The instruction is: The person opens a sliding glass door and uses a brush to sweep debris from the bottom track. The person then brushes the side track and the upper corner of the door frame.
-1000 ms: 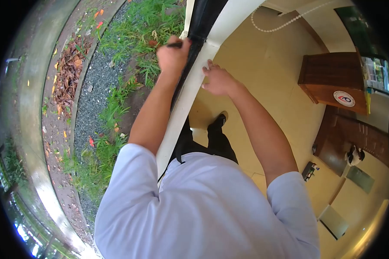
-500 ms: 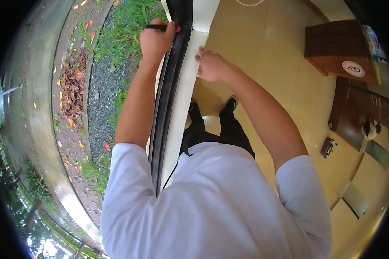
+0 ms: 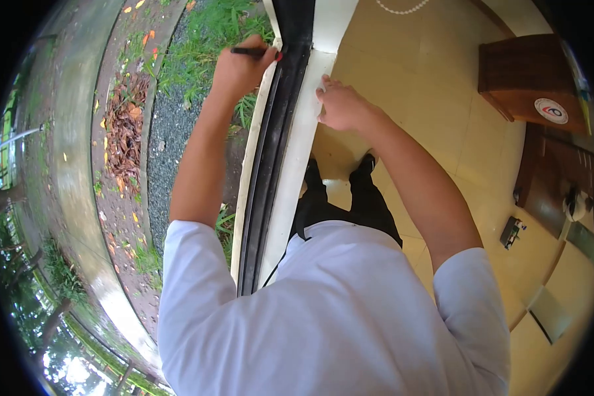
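My left hand [image 3: 239, 74] reaches outside past the window frame. Its fingers are closed round a slim black-handled tool [image 3: 248, 51], whose kind I cannot make out. A small red spot [image 3: 279, 57] shows by my fingertips at the outer edge of the black window track [image 3: 270, 158]. My right hand [image 3: 343, 107] is at the inner edge of the white sill [image 3: 303, 125], fingers partly bent and apart, with nothing visible in them. Some of its fingers are hidden beneath the hand.
Outside lie grass [image 3: 211, 39], gravel [image 3: 168, 145], dry leaves [image 3: 124, 132] and a concrete path [image 3: 79, 132]. Indoors, a wooden lectern [image 3: 521, 79] with a round emblem stands on the tiled floor [image 3: 435, 99]. A white bead chain [image 3: 402, 12] hangs at the top.
The view has shifted, so the frame and room appear farther right. My left hand has moved slightly outward relative to the track, still holding the tool. My right hand stays by the sill.
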`<state>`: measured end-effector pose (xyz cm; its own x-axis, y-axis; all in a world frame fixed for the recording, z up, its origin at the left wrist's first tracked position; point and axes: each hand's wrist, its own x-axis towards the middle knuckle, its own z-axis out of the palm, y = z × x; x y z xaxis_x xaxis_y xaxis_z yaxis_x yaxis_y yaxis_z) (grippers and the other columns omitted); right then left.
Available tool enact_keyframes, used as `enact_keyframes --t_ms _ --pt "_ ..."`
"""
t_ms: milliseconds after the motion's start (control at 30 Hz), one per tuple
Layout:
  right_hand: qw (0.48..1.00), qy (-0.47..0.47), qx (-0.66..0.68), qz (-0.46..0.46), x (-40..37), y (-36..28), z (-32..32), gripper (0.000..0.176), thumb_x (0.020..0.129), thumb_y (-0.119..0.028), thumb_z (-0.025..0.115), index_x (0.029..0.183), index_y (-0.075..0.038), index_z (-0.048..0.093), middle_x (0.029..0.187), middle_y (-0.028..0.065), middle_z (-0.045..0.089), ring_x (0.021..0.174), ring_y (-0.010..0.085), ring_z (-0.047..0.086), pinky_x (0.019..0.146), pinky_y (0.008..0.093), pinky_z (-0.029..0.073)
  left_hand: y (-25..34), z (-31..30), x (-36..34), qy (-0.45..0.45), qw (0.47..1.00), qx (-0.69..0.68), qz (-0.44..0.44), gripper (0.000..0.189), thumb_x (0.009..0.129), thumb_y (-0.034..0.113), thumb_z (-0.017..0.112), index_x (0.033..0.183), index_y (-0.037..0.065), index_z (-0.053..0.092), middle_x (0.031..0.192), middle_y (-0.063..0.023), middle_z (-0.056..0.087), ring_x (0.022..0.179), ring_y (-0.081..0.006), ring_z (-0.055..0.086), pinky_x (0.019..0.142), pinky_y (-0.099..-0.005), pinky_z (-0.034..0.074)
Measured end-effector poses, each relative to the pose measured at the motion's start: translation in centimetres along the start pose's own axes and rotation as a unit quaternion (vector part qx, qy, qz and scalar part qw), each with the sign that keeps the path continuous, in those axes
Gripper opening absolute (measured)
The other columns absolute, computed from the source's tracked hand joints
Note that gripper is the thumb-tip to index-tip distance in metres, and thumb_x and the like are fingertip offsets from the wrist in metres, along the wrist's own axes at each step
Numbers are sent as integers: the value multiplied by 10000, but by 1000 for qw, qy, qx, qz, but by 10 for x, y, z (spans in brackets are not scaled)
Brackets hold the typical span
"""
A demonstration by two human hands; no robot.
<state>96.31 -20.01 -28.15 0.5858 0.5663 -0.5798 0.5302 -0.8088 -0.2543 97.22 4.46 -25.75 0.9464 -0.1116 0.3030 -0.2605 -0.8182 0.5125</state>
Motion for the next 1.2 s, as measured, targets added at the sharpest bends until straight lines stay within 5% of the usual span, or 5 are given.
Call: enact_keyframes --t_ms 400,467,700,933,1200 --pt "999 44 -13 -8 2 -1 7 735 916 -334 670 1486 53 413 1627 313 213 1488 432 307 1193 501 315 24 -67 -45 -39 985 -129 -112 296 904 368 715 830 82 699 698 -96 667 692 -255 677 641 -415 507" --pt "1000 11 10 -2 0 0 1 764 928 -347 661 1513 55 378 1629 338 163 1517 449 230 1230 475 245 30 -89 -65 -447 876 -103 -148 243 919 291 722 872 53 706 742 -66 706 664 -194 671 649 -347 518" --pt "1000 -18 -1 17 2 -6 0 807 919 -350 672 1534 51 339 1636 334 140 1521 448 215 1235 446 241 -27 -34 -24 -5 993 -110 -36 271 953 331 674 862 78 701 749 -81 700 685 -247 666 625 -365 506" --pt "1000 26 12 -9 1 4 11 838 900 -351 683 1543 47 323 1647 315 120 1500 435 276 1218 450 283 -47 -24 -15 -286 913 -233 -176 274 942 313 711 886 46 693 689 -27 660 640 -114 624 595 -299 491" --pt "1000 -3 21 5 0 4 7 852 913 -348 678 1563 37 284 1659 305 59 1529 424 209 1236 448 236 -70 -6 4 -102 939 -302 -131 267 946 400 720 1005 139 732 763 -57 702 673 -168 656 622 -345 511"
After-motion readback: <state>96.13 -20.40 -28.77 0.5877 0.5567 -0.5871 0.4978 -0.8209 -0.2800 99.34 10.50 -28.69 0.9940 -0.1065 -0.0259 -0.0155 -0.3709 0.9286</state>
